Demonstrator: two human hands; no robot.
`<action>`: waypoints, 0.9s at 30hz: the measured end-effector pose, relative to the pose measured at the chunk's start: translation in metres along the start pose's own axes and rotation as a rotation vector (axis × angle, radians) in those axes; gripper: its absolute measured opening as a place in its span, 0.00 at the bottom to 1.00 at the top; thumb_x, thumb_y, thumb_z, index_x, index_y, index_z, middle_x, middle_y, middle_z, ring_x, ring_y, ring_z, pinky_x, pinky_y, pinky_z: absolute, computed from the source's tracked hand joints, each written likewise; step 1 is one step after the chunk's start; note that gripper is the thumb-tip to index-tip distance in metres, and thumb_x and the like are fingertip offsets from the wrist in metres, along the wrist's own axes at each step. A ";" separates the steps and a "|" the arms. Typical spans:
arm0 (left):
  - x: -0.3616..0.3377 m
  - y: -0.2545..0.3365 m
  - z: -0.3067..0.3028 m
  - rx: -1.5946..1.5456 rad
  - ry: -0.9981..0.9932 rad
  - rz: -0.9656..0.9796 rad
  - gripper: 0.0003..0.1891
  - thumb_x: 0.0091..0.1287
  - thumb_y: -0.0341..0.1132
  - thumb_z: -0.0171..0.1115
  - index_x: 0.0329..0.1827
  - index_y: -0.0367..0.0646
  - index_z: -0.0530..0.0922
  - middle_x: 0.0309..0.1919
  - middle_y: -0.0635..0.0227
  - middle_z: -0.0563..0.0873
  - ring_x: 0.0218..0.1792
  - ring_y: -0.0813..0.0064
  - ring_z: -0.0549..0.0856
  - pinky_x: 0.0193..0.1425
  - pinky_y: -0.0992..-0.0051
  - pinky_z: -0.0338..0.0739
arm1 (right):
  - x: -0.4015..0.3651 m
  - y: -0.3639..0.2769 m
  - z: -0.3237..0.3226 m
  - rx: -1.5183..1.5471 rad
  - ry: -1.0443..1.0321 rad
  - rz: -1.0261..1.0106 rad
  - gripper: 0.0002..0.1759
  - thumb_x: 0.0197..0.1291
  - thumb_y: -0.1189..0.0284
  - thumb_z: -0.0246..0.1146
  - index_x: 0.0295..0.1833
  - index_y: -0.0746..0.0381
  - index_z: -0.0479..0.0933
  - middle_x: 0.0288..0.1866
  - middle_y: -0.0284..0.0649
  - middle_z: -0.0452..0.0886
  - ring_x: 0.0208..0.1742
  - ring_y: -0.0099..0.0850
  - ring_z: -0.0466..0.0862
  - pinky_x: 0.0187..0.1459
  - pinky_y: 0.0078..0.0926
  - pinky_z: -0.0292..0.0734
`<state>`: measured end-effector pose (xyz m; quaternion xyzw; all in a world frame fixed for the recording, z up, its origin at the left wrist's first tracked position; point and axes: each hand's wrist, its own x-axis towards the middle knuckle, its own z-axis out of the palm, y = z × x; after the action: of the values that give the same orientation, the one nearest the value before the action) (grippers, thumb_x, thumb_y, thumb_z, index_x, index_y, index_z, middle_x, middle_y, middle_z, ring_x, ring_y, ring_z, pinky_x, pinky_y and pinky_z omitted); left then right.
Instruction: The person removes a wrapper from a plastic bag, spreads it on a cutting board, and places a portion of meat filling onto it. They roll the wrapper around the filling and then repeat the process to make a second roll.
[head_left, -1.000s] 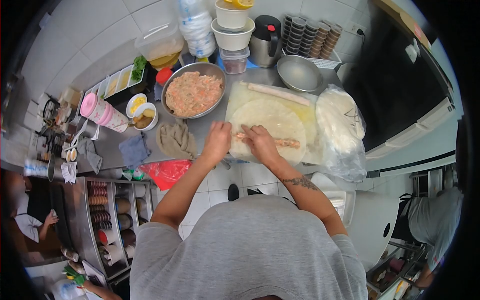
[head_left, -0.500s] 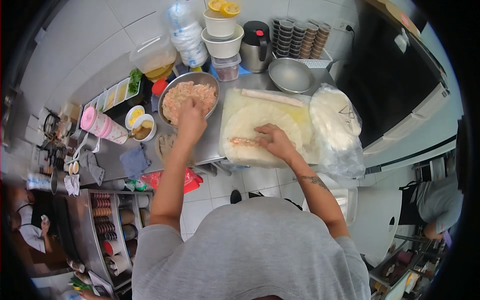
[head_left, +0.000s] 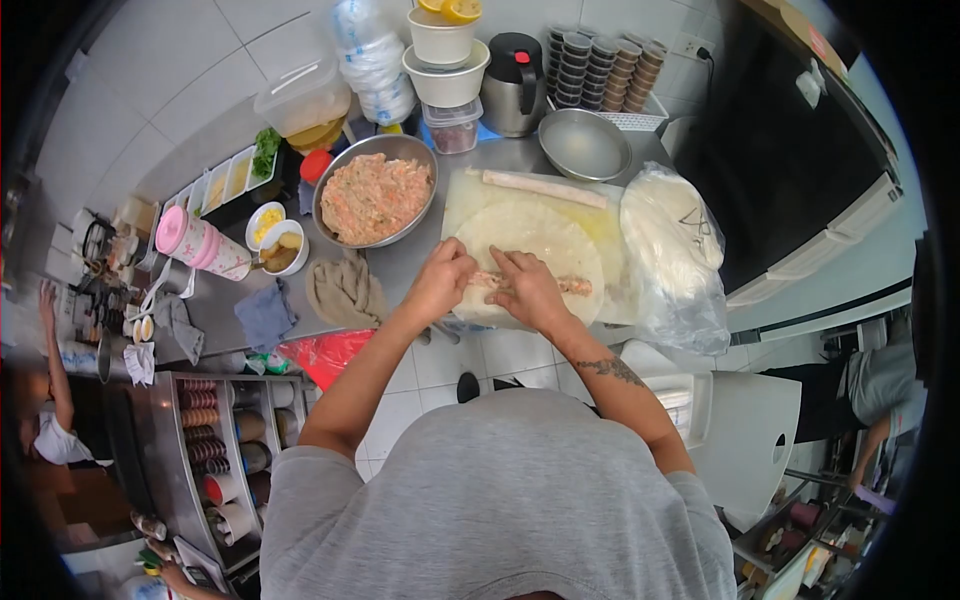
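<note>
A round pale wrapper sheet (head_left: 540,235) lies flat on the cutting board (head_left: 458,205), with a strip of pinkish minced filling (head_left: 574,286) along its near part. My left hand (head_left: 438,283) is at the strip's left end, fingertips pinched together on the filling. Beside it, my right hand (head_left: 527,290) rests over the middle of the strip, fingers apart and touching it. A long rolled wrapper (head_left: 543,188) lies at the board's far edge. Left of the board, a metal bowl (head_left: 428,205) holds more mince.
A plastic bag of round wrappers (head_left: 668,235) lies right of the board. A metal pan (head_left: 585,147), a steel jug (head_left: 513,85) and stacked white tubs (head_left: 445,90) stand behind. Cloths (head_left: 345,290) lie at the left front. Other people are at both sides.
My left hand has moved from the mince bowl, right and nearer, to the wrapper. My right hand has shifted slightly left along the filling strip, which now extends farther right.
</note>
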<state>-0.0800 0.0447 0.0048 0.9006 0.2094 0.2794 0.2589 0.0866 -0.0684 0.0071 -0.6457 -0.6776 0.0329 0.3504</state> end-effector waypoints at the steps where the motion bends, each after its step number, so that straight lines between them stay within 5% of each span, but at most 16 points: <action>1: 0.002 0.005 -0.002 0.020 0.012 0.035 0.07 0.56 0.24 0.65 0.37 0.39 0.81 0.38 0.61 0.78 0.43 0.56 0.77 0.48 0.63 0.74 | -0.001 0.004 0.002 0.004 -0.072 0.008 0.29 0.47 0.71 0.73 0.58 0.62 0.77 0.48 0.42 0.80 0.51 0.41 0.78 0.53 0.37 0.73; 3: 0.006 0.015 -0.003 0.057 0.032 0.105 0.08 0.57 0.26 0.65 0.40 0.40 0.81 0.39 0.62 0.77 0.44 0.57 0.77 0.50 0.62 0.74 | -0.002 0.011 0.003 0.012 -0.214 0.029 0.40 0.45 0.70 0.74 0.67 0.62 0.70 0.53 0.45 0.78 0.55 0.43 0.76 0.56 0.39 0.71; 6: 0.002 0.003 0.010 0.052 -0.126 0.106 0.10 0.57 0.28 0.66 0.43 0.40 0.81 0.42 0.61 0.77 0.46 0.57 0.77 0.52 0.61 0.74 | -0.005 0.005 -0.015 0.099 -0.150 0.089 0.40 0.45 0.70 0.74 0.67 0.62 0.70 0.54 0.47 0.78 0.56 0.45 0.75 0.59 0.39 0.70; 9: -0.003 -0.001 0.010 0.069 -0.155 0.063 0.13 0.58 0.29 0.66 0.46 0.40 0.81 0.43 0.60 0.78 0.48 0.56 0.77 0.54 0.61 0.73 | -0.014 0.005 -0.043 0.094 0.089 0.063 0.30 0.49 0.72 0.73 0.60 0.64 0.76 0.51 0.47 0.79 0.54 0.41 0.78 0.58 0.35 0.72; 12: -0.007 0.010 0.001 -0.043 0.003 0.019 0.12 0.59 0.29 0.66 0.46 0.39 0.81 0.43 0.61 0.78 0.48 0.56 0.77 0.55 0.62 0.73 | -0.039 0.014 -0.079 0.506 0.063 0.398 0.22 0.56 0.72 0.70 0.56 0.66 0.79 0.50 0.46 0.81 0.52 0.36 0.81 0.55 0.29 0.75; 15: -0.012 -0.009 -0.001 0.029 -0.096 0.049 0.15 0.58 0.29 0.68 0.49 0.40 0.81 0.45 0.61 0.78 0.49 0.56 0.77 0.54 0.64 0.73 | -0.075 0.028 -0.115 0.894 -0.353 0.683 0.20 0.61 0.70 0.68 0.57 0.68 0.78 0.52 0.45 0.82 0.52 0.32 0.82 0.54 0.27 0.76; 18: -0.015 -0.020 0.002 -0.007 -0.134 0.030 0.17 0.58 0.29 0.68 0.51 0.40 0.81 0.46 0.59 0.77 0.50 0.57 0.77 0.55 0.65 0.73 | -0.111 0.042 -0.103 0.772 -0.737 0.698 0.22 0.63 0.66 0.67 0.57 0.68 0.78 0.53 0.44 0.82 0.53 0.32 0.81 0.56 0.28 0.76; 21: -0.015 -0.016 -0.003 -0.014 -0.098 0.030 0.21 0.57 0.29 0.69 0.55 0.40 0.79 0.46 0.57 0.77 0.50 0.57 0.78 0.55 0.67 0.73 | -0.135 0.050 -0.056 0.497 -0.591 0.754 0.25 0.62 0.63 0.67 0.59 0.69 0.76 0.54 0.42 0.82 0.54 0.32 0.81 0.57 0.29 0.75; 27: -0.016 0.003 -0.018 -0.045 -0.093 -0.134 0.33 0.54 0.13 0.53 0.67 0.42 0.70 0.47 0.55 0.77 0.48 0.58 0.80 0.52 0.68 0.75 | -0.125 0.038 -0.019 1.322 -0.303 0.971 0.19 0.63 0.64 0.68 0.54 0.65 0.80 0.52 0.41 0.83 0.53 0.27 0.81 0.50 0.28 0.76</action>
<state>-0.1028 0.0401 0.0134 0.8905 0.2508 0.2239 0.3066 0.1184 -0.1820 -0.0516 -0.5158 -0.2048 0.6578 0.5091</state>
